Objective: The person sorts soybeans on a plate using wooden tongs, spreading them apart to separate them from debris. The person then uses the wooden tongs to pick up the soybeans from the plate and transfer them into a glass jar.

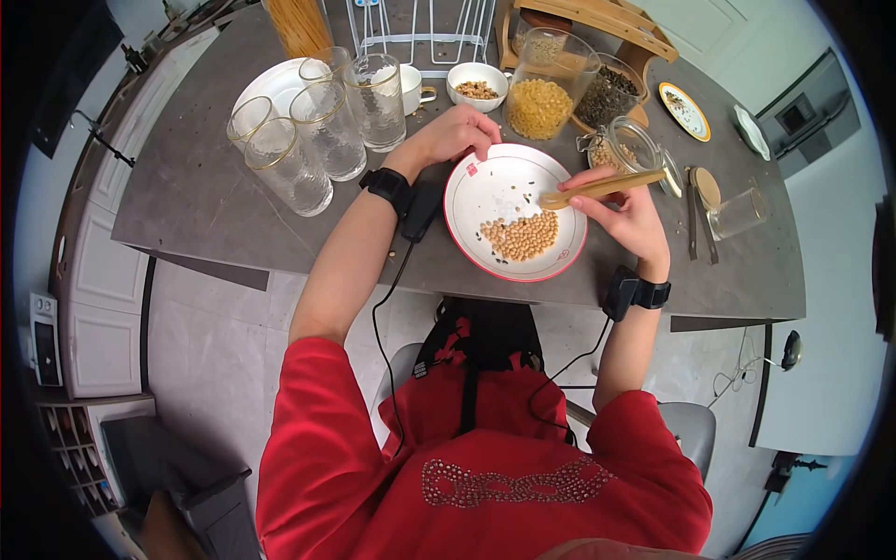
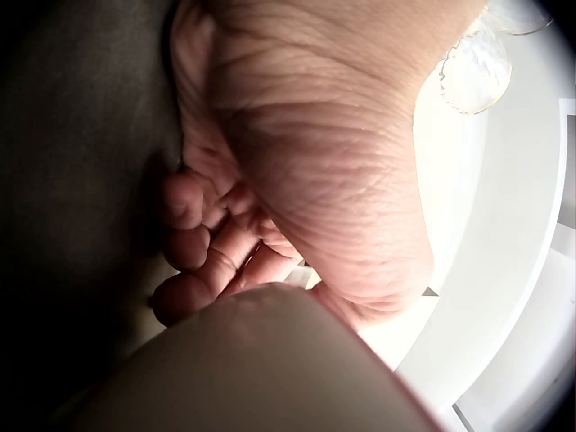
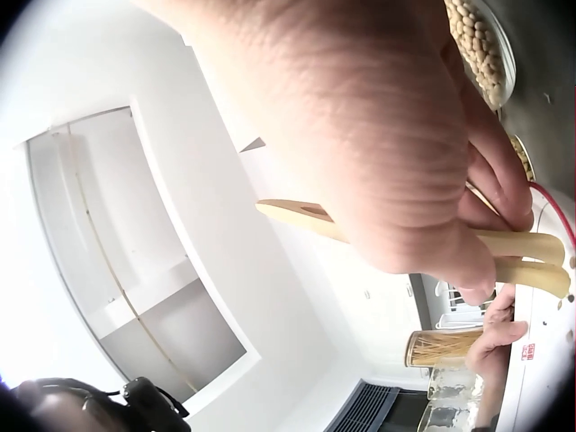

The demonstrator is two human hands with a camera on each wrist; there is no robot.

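Observation:
A white plate with a red rim (image 1: 495, 191) holds a heap of pale round beans (image 1: 523, 237) at its near side, with small dark seeds scattered about. My right hand (image 1: 627, 210) pinches wooden tongs (image 1: 607, 187) over the plate's right side; in the right wrist view the tong tips (image 3: 540, 261) lie close together by dark seeds. Whether anything is between the tips I cannot tell. At the upper left rim, my left hand (image 1: 450, 140) grips the plate with curled fingers; in the left wrist view the curled fingers (image 2: 211, 261) are beside the plate's underside (image 2: 252, 360).
Several clear glasses (image 1: 327, 131) stand at the left. Behind the plate are a bowl of mixed bits (image 1: 477, 89) and a jar of yellow pieces (image 1: 539, 107). An open glass jar (image 1: 635, 147), dark metal tongs (image 1: 693, 219) and a tipped glass (image 1: 737, 215) are at the right.

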